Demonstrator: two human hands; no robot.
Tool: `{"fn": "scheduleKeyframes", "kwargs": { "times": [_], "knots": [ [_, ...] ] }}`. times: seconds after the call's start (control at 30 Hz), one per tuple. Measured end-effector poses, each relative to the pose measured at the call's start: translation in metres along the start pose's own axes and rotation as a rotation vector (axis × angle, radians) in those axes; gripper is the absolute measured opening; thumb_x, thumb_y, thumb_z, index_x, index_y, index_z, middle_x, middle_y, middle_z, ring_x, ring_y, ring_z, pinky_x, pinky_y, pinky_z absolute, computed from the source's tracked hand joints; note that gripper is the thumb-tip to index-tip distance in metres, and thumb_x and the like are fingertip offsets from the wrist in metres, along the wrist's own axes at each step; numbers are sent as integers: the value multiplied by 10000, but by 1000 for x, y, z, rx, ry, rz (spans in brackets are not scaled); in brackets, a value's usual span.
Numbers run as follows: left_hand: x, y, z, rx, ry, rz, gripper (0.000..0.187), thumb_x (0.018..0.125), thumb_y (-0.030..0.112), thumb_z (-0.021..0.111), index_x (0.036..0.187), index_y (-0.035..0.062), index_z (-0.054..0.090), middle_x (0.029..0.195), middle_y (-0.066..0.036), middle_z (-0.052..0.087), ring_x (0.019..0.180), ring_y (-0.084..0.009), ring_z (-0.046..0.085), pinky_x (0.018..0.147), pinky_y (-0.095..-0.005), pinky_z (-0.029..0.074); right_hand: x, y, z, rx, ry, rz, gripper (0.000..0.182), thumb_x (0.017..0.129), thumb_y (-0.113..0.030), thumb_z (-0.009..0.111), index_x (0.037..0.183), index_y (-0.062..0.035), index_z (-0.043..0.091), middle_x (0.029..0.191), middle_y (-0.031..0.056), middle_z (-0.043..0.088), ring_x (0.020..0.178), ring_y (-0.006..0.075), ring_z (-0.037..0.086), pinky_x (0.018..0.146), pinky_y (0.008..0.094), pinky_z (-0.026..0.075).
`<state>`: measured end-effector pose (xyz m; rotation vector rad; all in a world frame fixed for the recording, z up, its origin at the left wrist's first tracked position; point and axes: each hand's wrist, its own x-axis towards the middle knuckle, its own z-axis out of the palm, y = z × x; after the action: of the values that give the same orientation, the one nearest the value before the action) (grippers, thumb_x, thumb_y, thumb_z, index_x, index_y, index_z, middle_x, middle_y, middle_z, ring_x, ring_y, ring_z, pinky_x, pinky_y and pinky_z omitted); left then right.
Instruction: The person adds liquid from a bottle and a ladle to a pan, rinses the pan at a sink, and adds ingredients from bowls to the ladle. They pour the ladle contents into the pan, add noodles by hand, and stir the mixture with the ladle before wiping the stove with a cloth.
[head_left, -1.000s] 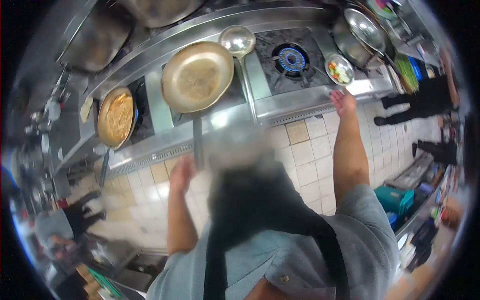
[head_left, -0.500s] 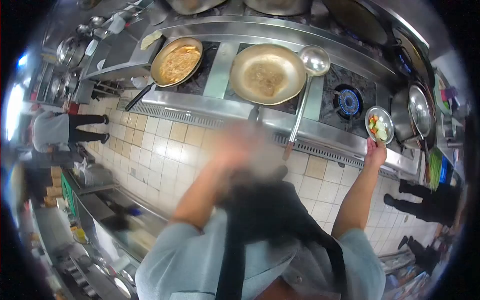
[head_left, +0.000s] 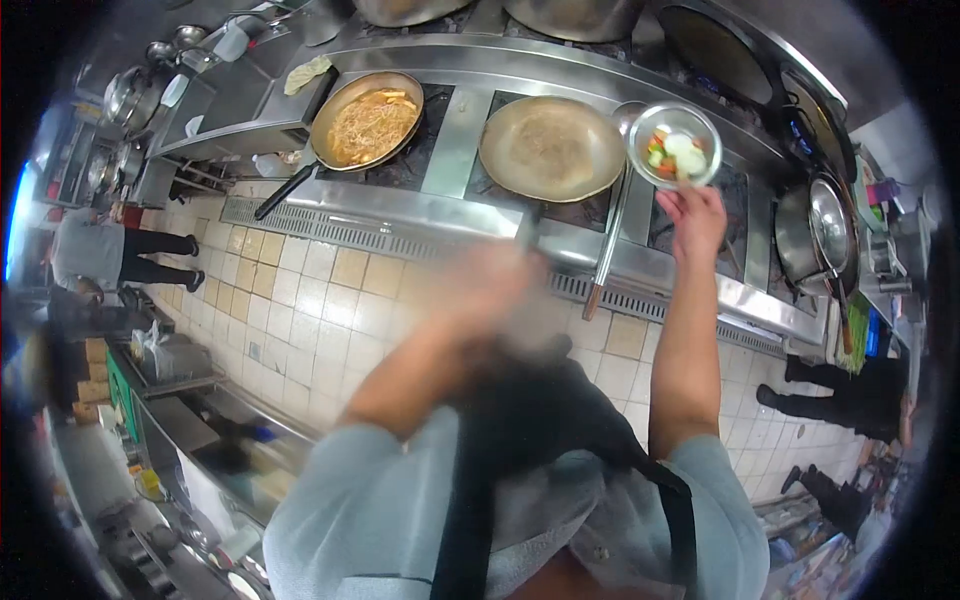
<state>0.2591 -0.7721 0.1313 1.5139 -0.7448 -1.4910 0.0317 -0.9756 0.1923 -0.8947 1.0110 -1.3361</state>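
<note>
My right hand [head_left: 696, 220] pinches the near rim of a small metal bowl [head_left: 674, 145], which holds cut vegetables in green, orange and white. The bowl is just right of a wide pan [head_left: 552, 148] with a thin layer of liquid in it, and partly covers a ladle's head. My left hand [head_left: 505, 280] is blurred at the near end of this pan's dark handle, its fingers smeared. To the left, a second pan [head_left: 372, 125] holds reddish food in strips, its black handle pointing toward the lower left. The long ladle [head_left: 608, 235] lies between the wide pan and the right burner.
The steel stove front [head_left: 400, 210] runs across the view. Large pots [head_left: 575, 15] stand behind, and a deep pot [head_left: 795, 230] is at the right. A person [head_left: 90, 250] stands at the far left; others [head_left: 850, 405] are at the right. Below is a tiled floor [head_left: 310, 310].
My right hand has carried the bowl leftward, from beside the right burner to near the wide pan. My left hand remains by that pan's handle, still blurred. The view has shifted slightly.
</note>
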Motion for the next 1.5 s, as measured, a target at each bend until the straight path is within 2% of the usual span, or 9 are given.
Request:
{"fn": "scheduleKeyframes", "kwargs": {
  "times": [0.23, 0.3, 0.47, 0.6, 0.73, 0.87, 0.93, 1.2, 1.5],
  "knots": [
    [35, -46, -47, 429, -17, 262, 188, 914, 200, 574, 1020, 51, 534, 654, 9, 426, 438, -67, 379, 343, -237, 246, 22, 47, 64, -659, -32, -11, 155, 783, -78, 674, 791, 4, 542, 835, 143, 610, 739, 231, 659, 634, 345, 544],
    [29, -36, -54, 328, -9, 215, 194, 914, 201, 573, 1023, 45, 541, 642, 7, 422, 436, -71, 382, 342, -244, 249, 12, 36, 79, -1133, 14, -575, 164, 764, -96, 672, 757, 3, 541, 919, 166, 636, 844, 297, 647, 745, 389, 505],
    [26, -14, -75, 559, -8, 198, 218, 896, 207, 593, 1000, 21, 548, 635, -3, 437, 443, -89, 398, 354, -259, 271, 5, 48, 81, -1091, 2, -923, 153, 765, -103, 651, 743, -6, 536, 962, 183, 632, 882, 370, 606, 781, 437, 474],
    [37, -12, -78, 451, 45, 147, 245, 888, 219, 606, 1012, 18, 540, 640, -7, 451, 457, -90, 410, 361, -261, 277, -9, 49, 82, -1382, -36, -407, 123, 774, -69, 627, 742, -7, 526, 1056, 194, 618, 919, 379, 593, 792, 435, 477],
    [33, -15, -86, 500, -60, 226, 295, 889, 222, 607, 1081, 17, 518, 657, -12, 477, 465, -89, 417, 364, -248, 283, -19, 55, 71, -1080, -18, -938, 147, 776, -85, 628, 739, 4, 516, 915, 210, 606, 900, 379, 591, 755, 446, 466],
    [26, -15, -88, 511, -33, 298, 352, 899, 239, 601, 1159, 21, 504, 695, -19, 516, 465, -92, 423, 362, -229, 292, -7, 56, 38, -1291, 41, -495, 110, 789, -34, 628, 767, 2, 527, 847, 162, 620, 796, 319, 636, 699, 386, 511],
    [28, -21, -97, 403, -123, 404, 420, 922, 343, 563, 1203, 37, 505, 740, -24, 551, 467, -102, 434, 383, -233, 332, 4, 59, 4, -436, 218, -83, 95, 835, -37, 606, 813, 3, 523, 761, 121, 583, 661, 244, 635, 583, 338, 537],
    [-24, -84, -125, -545, 251, -220, 412, 934, 364, 503, 1219, 68, 524, 879, -38, 605, 628, -124, 520, 537, -229, 421, -23, 11, -157, 71, 466, 83, 86, 840, -3, 559, 867, -29, 482, 805, 114, 577, 619, 215, 616, 567, 307, 565],
    [-76, -93, -19, -1, 29, 14, 371, 914, 207, 594, 1217, 17, 495, 1023, -110, 634, 767, -203, 665, 668, -287, 565, -96, 47, -116, -158, -379, 580, 64, 829, -55, 595, 853, -51, 536, 703, 58, 588, 575, 160, 600, 515, 286, 545]
  ]
}}
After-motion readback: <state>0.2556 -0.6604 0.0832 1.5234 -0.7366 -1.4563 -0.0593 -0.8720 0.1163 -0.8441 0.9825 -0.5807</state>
